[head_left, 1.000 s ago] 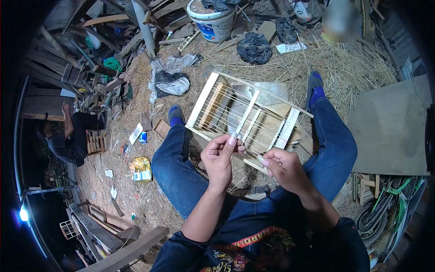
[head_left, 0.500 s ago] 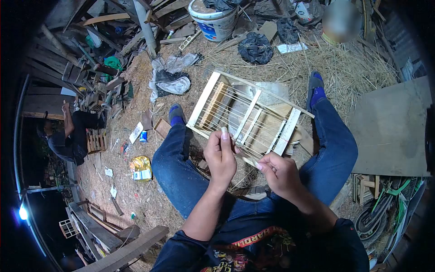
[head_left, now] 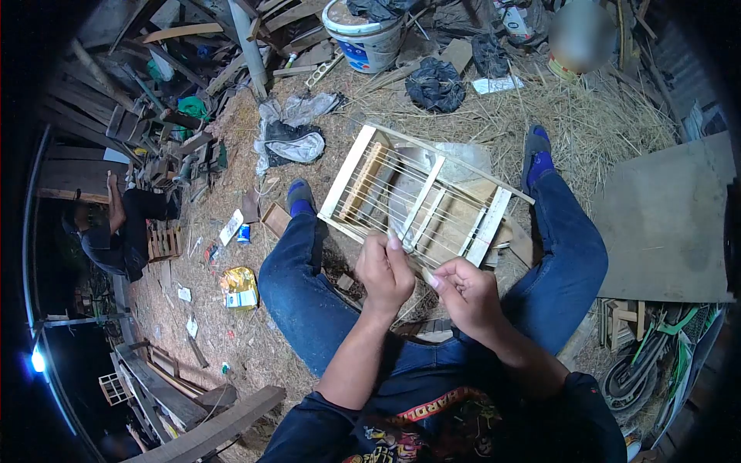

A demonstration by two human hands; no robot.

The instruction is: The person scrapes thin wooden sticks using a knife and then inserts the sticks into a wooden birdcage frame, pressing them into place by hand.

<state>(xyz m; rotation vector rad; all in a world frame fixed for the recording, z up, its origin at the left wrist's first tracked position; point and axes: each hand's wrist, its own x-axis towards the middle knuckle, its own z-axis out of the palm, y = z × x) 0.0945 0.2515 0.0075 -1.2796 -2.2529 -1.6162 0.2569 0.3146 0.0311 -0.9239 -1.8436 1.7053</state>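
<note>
A small wooden cage frame (head_left: pixel 427 198) with a row of thin rods stands between my legs, tilted in view. Over its near edge my left hand (head_left: pixel 384 272) is closed, thumb raised against the fingers. My right hand (head_left: pixel 468 292) pinches with thumb and forefinger, close to the left one. Between the fingertips shows a thin pale stick (head_left: pixel 426 275), partly hidden and hard to tell from the rods behind it. Inside the frame's far left end lies a light wooden block strip (head_left: pixel 363 179).
Straw and shavings cover the ground. A white bucket (head_left: pixel 363 42), a black plastic bag (head_left: pixel 434 83) and a grey sack (head_left: pixel 292 139) lie ahead. A board (head_left: pixel 665 220) is at right; a yellow packet (head_left: pixel 240 287) at left. Another person (head_left: pixel 116 231) sits far left.
My hands have come closer together. The left has shifted slightly right and down, the right a little left. The cage frame stays almost in place.
</note>
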